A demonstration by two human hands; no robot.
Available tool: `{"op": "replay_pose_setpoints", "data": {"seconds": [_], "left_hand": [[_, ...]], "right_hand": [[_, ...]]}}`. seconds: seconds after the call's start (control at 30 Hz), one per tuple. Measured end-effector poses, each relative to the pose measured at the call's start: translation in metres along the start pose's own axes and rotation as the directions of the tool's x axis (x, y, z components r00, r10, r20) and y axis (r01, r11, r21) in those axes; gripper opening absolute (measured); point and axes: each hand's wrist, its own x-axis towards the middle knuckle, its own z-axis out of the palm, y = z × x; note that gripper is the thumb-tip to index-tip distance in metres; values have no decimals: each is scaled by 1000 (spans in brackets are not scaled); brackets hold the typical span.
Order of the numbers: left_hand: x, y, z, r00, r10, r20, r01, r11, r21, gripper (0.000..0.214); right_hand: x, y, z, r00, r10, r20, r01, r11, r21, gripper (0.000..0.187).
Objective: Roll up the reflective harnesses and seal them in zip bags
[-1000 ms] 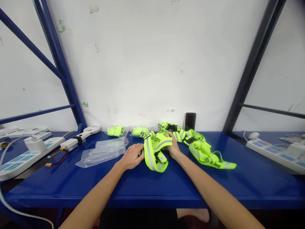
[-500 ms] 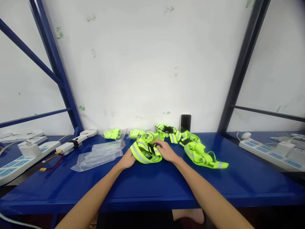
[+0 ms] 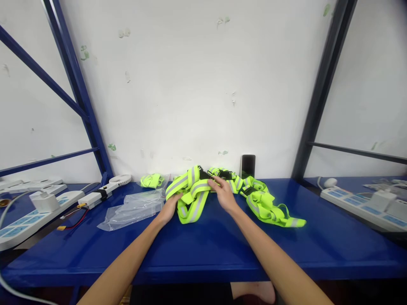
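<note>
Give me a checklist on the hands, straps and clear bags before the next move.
1. Left hand at the near strap: ok, on its left side.
2. Left hand's grip: cannot tell, fingertips hidden by the strap.
3. Right hand at the near strap: ok, fingers at its right side.
4. Near strap flat: not ok, looped and bunched.
5. Near strap apart from the back strap: cannot tell, they overlap in view.
6. Clear bags in view: ok, lying left of the left hand.

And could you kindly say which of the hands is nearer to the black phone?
The right hand is in front and left of the phone; the left hand is farther left, at the left of the yellow-green strap.
</note>
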Motion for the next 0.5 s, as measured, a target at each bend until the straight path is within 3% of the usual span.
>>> {"op": "replay_pose_setpoints", "data": {"seconds": [0.07, 0.13, 0.2, 0.27, 0.33, 0.37, 0.43, 0.5], "left_hand": [[-11, 16, 1, 987, 30, 159, -59, 982, 179, 36], [-22, 37, 0, 955, 94, 282, -192, 919, 345, 34], [-29, 63, -4, 943, 198, 266, -307, 826, 473, 29], [-28, 94, -9, 927, 354, 127, -364, 763, 535, 23], [-19, 128, -16, 875, 482, -30, -404, 763, 504, 29], [-13, 145, -18, 864, 503, -31, -435, 775, 457, 39], [-1, 177, -24, 879, 475, 41, -460, 820, 341, 65], [7, 204, -29, 909, 399, 120, -416, 888, 195, 71]], "right_hand": [[9, -15, -9, 998, -49, -48, 47, 998, -49, 42], [17, -37, -20, 986, -157, -55, 142, 966, -217, 41], [24, -64, -30, 962, -271, -28, 238, 889, -392, 39], [28, -95, -36, 920, -389, 56, 369, 805, -465, 35], [28, -125, -35, 878, -446, 174, 471, 739, -482, 31], [27, -139, -32, 860, -458, 226, 508, 720, -473, 30], [22, -166, -23, 807, -487, 335, 590, 695, -411, 29], [15, -190, -11, 746, -531, 403, 657, 686, -313, 29]]}}
